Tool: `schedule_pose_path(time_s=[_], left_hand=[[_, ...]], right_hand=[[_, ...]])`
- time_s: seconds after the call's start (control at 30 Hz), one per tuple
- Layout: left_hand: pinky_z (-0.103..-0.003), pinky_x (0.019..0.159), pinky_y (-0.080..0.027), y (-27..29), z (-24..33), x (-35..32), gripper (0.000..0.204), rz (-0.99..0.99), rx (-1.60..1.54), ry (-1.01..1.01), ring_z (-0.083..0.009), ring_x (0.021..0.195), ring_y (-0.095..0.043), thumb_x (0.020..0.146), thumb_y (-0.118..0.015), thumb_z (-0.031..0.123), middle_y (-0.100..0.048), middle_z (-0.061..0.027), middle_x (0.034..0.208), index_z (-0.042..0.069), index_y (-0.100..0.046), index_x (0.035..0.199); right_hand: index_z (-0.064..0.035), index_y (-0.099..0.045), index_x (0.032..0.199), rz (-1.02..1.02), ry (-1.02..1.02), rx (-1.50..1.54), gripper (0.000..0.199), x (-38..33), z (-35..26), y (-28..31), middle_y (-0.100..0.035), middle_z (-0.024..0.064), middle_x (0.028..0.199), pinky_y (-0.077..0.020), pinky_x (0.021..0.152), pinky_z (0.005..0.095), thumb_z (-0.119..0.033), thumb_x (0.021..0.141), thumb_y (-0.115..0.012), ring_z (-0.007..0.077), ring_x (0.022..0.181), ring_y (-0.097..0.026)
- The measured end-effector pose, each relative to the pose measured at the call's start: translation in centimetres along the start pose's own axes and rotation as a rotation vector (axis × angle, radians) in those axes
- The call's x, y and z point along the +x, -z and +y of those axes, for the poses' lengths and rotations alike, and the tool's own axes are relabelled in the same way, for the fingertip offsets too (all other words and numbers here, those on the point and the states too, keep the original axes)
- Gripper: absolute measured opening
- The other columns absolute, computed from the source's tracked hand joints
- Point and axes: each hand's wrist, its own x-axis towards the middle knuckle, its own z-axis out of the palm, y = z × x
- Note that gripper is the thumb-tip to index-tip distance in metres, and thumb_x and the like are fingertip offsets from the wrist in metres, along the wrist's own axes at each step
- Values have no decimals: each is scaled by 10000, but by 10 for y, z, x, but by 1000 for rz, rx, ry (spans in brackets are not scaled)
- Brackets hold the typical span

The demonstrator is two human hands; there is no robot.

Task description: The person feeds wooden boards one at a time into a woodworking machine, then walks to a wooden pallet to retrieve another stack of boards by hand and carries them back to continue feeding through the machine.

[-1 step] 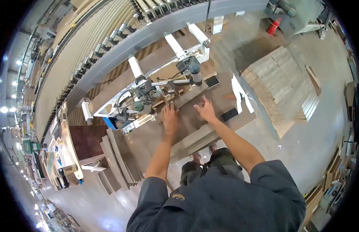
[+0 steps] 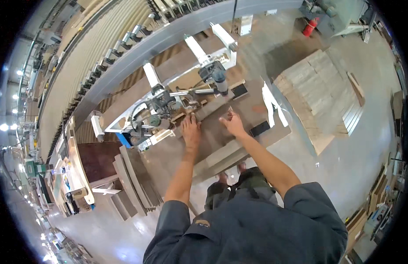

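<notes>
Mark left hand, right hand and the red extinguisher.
left hand (image 2: pixel 191 131), head view, back of the hand
right hand (image 2: pixel 233 123), head view, palm area
extinguisher (image 2: pixel 309 27), head view, red body

My left hand (image 2: pixel 191 131) covers part of the brown board (image 2: pixel 221 132); whatever my right hand (image 2: pixel 232 123) pinches is too small to tell.

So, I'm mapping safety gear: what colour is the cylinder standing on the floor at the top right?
Red: the cylinder shows in the head view.
</notes>
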Motion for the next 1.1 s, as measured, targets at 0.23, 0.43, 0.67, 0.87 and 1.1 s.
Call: schedule_pose_path(time_s=[0.23, 0.43, 0.67, 0.87, 1.1], left_hand=[[-530, 1170, -349, -5, -26, -24, 534, -117, 26, 46, -359, 1367, -504, 958, -716, 281, -564, -144, 1439, 79, -582, 1433], [-558, 1161, -353, -15, -16, -1, 492, -165, 80, 22, -326, 1377, -502, 972, -706, 289, -559, -106, 1462, 163, -613, 1439], [-517, 1162, -352, -20, -9, 20, 429, -123, 59, -137, -325, 1341, -515, 964, -714, 260, -592, -83, 1427, 193, -673, 1386], [-526, 1120, -383, -7, -15, 28, 554, -193, -111, -142, -334, 1289, -538, 864, -804, 202, -599, -69, 1361, 208, -659, 1398], [-530, 1114, -335, -12, -16, 22, 515, -295, -176, -202, -368, 1285, -516, 947, -767, 283, -564, -108, 1387, 173, -634, 1432]], right_hand=[[-27, -488, 1543, -151, -2, 79, 846, 14, 45, 7, -590, 225, 1376, -499, 1061, 421, -426, 889, -848, 295, 1208, -627], [-50, -564, 1473, -266, -52, -180, 706, 24, 36, 33, -617, 204, 1366, -503, 1054, 397, -420, 923, -807, 271, 1213, -635], [-27, -679, 1231, -825, 304, 353, 320, -108, -153, 164, -700, 68, 1155, -544, 944, 340, -139, 946, -770, 170, 1017, -684], [-65, -717, 1200, -1467, 838, 1051, 332, -210, -250, 215, -653, 130, 1205, -498, 984, 463, -305, 973, -748, 353, 1117, -638], [-99, -721, 1226, -1438, 1057, 1170, 247, -217, -260, 238, -602, 205, 1187, -521, 816, 463, -144, 1001, -631, 366, 974, -617]])
